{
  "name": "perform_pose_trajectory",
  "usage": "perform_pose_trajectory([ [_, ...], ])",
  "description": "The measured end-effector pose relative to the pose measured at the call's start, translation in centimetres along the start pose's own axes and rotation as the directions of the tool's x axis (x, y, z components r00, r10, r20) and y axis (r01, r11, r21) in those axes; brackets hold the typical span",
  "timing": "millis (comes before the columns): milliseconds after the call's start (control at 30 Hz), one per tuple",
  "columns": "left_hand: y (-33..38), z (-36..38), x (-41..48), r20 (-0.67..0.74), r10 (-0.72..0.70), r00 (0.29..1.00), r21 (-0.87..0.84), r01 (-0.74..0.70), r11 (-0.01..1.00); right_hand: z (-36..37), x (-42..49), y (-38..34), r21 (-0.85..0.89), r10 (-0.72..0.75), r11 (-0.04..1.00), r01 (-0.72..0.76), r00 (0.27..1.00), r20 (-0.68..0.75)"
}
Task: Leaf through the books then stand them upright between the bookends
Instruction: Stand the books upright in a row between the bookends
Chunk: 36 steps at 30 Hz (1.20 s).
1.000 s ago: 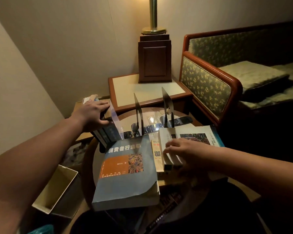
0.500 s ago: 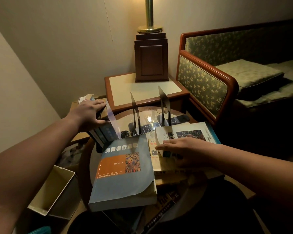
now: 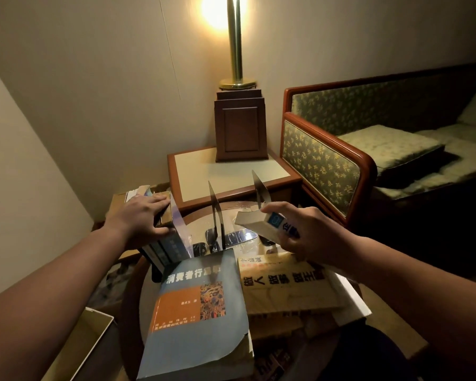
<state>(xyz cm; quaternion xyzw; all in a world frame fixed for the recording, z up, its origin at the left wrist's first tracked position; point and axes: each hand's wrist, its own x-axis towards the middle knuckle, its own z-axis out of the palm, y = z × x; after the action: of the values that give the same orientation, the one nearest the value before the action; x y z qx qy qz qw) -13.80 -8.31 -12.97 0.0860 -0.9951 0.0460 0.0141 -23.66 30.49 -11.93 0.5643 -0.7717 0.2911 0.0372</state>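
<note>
While the left hand rests on a row of upright books, the right hand holds a pale book up off the table.

Left fingers lie fairly straight across the tops of the row, thumb against its near side. A translucent bookend stands just right of that hand, touching the row. Right fingers and thumb curl round the pale book's end, so it juts, tilted, toward the left hand above the glass tabletop. One dark bookend stands between the hands, and a second dark plate just beyond the right fingertips. Under the right hand a yellowed book lies flat. Beside it, nearer the person, a blue book lies flat. Beyond both hands stands a brass lamp.
</note>
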Motion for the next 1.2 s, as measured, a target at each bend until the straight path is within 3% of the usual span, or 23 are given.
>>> perform_pose_trajectory([
  [167, 0.3, -0.3, -0.2, -0.002, -0.011, 1.0, -0.003, 0.011, 1.0, -1.5, 1.3, -1.7, 0.038, 0.018, 0.999, -0.009, 0.97, -0.242],
  [367, 0.6, -0.6, -0.4, 0.036, -0.043, 0.998, 0.013, 0.042, 0.999, -2.7, 3.2, -4.1, 0.27, 0.1, 0.962, 0.047, 0.857, -0.506],
  [700, 0.8, -0.8, -0.6, 0.059, -0.032, 0.998, -0.008, 0.032, 0.999, 1.2, 7.5, -8.6, 0.493, 0.268, 0.865, 0.096, 0.741, -0.615],
  [867, 0.8, -1.1, -0.8, 0.057, -0.019, 0.998, 0.009, 0.019, 1.0, 4.1, 7.9, -8.0, 0.473, 0.364, 0.873, -0.12, 0.806, -0.467],
  [1033, 1.1, -1.3, -1.0, 0.045, -0.016, 0.999, -0.001, 0.016, 1.0, 3.6, 8.1, -7.7, 0.417, 0.324, 0.896, -0.151, 0.864, -0.384],
  [1200, 1.0, -1.2, -0.9, 0.064, -0.018, 0.998, -0.01, 0.019, 1.0, 1.3, 8.9, -7.5, 0.308, 0.28, 0.919, -0.246, 0.957, -0.073],
])
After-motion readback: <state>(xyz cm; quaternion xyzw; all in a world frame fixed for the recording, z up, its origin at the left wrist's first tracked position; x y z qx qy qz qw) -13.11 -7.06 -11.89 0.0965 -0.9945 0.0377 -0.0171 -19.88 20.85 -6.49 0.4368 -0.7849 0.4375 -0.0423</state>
